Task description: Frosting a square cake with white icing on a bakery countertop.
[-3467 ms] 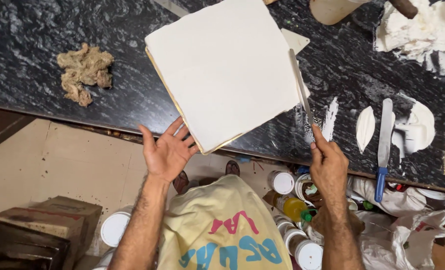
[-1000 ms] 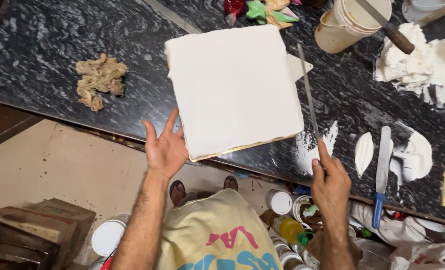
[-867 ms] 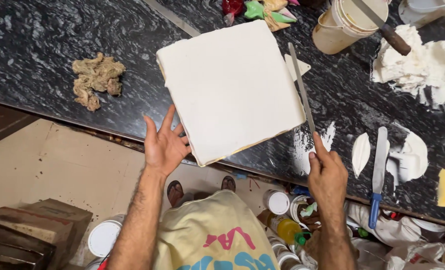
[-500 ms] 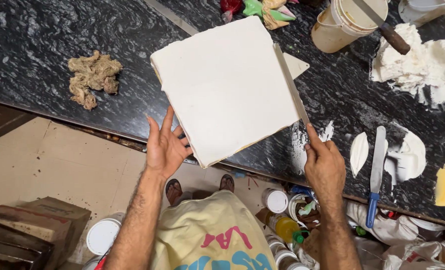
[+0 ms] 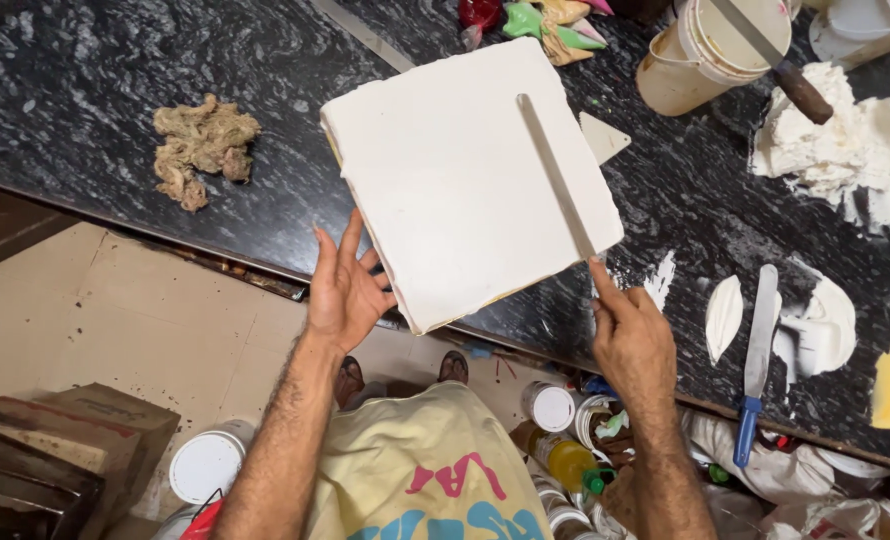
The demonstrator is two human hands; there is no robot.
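Square white-iced cake [image 5: 470, 175] sits at the near edge of the black stone counter [image 5: 85, 70], turned slightly since a moment ago. The long spatula blade [image 5: 555, 175], gripped in the right hand [image 5: 633, 335], now lies across its top rather than beside the right edge. The left hand [image 5: 345, 290], fingers spread, steadies the near-left side; a blue-handled knife [image 5: 755, 360] and cream smears lie to the right.
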